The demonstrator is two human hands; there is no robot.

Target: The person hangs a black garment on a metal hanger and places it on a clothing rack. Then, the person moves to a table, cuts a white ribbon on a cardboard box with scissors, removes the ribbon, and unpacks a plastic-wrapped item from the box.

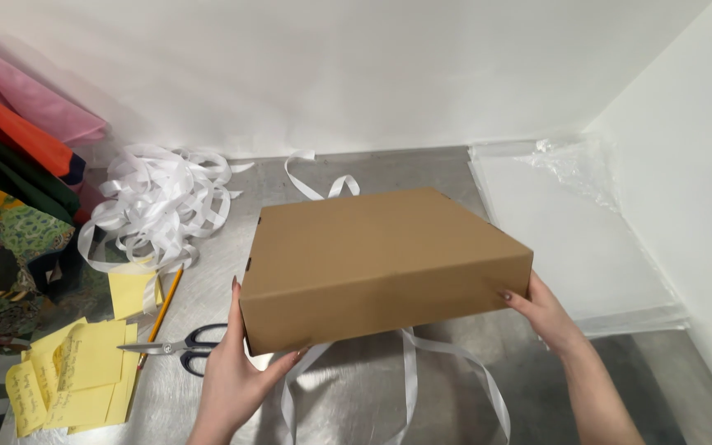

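Note:
A flat brown cardboard box (372,255) is held tilted above the metal table (356,387). My left hand (236,375) grips its near left corner, fingers under the bottom edge. My right hand (541,313) holds the near right corner. A white ribbon (409,371) runs under the box and trails in loops toward the table's front edge; another stretch of it shows behind the box.
A tangled heap of white ribbon (154,206) lies at the back left. Black-handled scissors (183,346), a pencil (162,305) and yellow paper notes (84,375) sit on the left. Folded coloured fabrics (10,181) are stacked at far left. Clear plastic sheets (578,239) lie at right.

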